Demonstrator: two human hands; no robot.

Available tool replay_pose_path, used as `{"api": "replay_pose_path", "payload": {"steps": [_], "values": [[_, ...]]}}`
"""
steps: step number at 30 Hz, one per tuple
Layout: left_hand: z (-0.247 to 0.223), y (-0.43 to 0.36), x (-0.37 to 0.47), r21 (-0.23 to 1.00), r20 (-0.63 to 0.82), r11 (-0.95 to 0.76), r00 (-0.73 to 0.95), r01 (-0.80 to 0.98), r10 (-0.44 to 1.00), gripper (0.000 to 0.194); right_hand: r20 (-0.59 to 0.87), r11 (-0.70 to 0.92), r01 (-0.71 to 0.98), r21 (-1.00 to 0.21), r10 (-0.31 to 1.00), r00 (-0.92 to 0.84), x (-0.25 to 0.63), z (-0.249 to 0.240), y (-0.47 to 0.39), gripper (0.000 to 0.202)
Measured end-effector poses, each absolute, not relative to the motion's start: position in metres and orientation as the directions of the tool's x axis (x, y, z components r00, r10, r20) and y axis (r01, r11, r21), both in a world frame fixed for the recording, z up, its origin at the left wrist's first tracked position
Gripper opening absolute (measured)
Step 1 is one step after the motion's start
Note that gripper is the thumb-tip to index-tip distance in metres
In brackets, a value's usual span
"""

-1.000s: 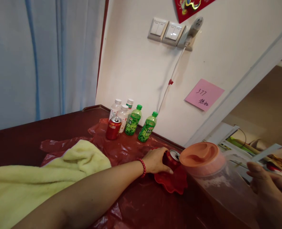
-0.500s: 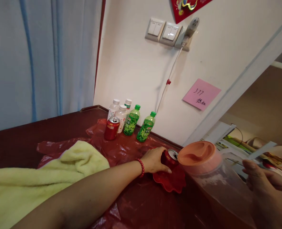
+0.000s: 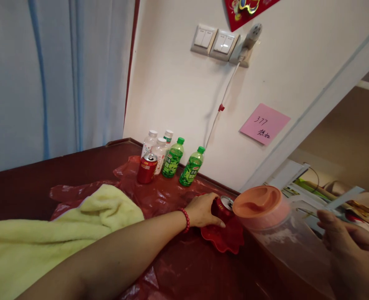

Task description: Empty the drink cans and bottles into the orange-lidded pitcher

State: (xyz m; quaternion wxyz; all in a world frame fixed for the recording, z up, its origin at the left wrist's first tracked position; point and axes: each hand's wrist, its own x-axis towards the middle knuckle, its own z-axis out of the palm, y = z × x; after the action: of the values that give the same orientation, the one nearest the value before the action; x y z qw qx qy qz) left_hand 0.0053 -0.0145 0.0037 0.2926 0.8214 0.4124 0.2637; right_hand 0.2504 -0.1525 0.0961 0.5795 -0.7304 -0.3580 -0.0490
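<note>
Can (image 3: 223, 211) stands on dish (image 3: 224, 241); left hand (image 3: 203, 211) curves thumb and fingers around it. Right hand (image 3: 351, 252), fingers curled, holds tilted pitcher (image 3: 286, 237), lid (image 3: 258, 201) beside can.

A single-strand beaded bracelet (image 3: 185, 219) in bright red rings the left wrist, just below the middle of the frame; its beads are small, round and closely strung (too fine to count), with a faint gloss. The left forearm (image 3: 109, 254) is bare from the lower left of the frame up to that strand, slender and narrowing toward the wrist. The left hand (image 3: 201, 211) is ungloved, its thumb ending in a smooth, rounded nail. At the lower right, the right hand (image 3: 355, 250) is bare too, somewhat blurred.
</note>
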Motion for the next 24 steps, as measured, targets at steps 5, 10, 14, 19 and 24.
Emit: {"api": "replay_pose_path", "payload": {"steps": [5, 10, 14, 19, 24], "values": [[0.0043, -0.0146, 0.0049, 0.702, 0.193, -0.493, 0.528, 0.515, 0.827, 0.083, 0.481, -0.069, 0.569, -0.819, 0.457, 0.748, 0.2522, 0.0956, -0.1524, 0.055], [0.0053, -0.0152, 0.0046, 0.699, 0.18, -0.487, 0.53, 0.524, 0.829, 0.082, 0.483, -0.108, 0.587, -0.802, 0.46, 0.745, 0.2571, 0.0929, -0.1511, 0.057], [0.0061, -0.0158, 0.0048, 0.698, 0.177, -0.485, 0.53, 0.527, 0.83, 0.085, 0.482, -0.096, 0.582, -0.808, 0.46, 0.745, 0.2564, 0.093, -0.15, 0.055], [0.0053, -0.0151, 0.0048, 0.699, 0.181, -0.488, 0.532, 0.522, 0.827, 0.083, 0.503, -0.073, 0.592, -0.803, 0.451, 0.738, 0.2536, 0.0937, -0.1489, 0.051], [0.0032, -0.0141, 0.0052, 0.708, 0.189, -0.485, 0.524, 0.513, 0.83, 0.082, 0.481, -0.079, 0.571, -0.817, 0.452, 0.751, 0.2525, 0.0929, -0.1496, 0.052]]}}
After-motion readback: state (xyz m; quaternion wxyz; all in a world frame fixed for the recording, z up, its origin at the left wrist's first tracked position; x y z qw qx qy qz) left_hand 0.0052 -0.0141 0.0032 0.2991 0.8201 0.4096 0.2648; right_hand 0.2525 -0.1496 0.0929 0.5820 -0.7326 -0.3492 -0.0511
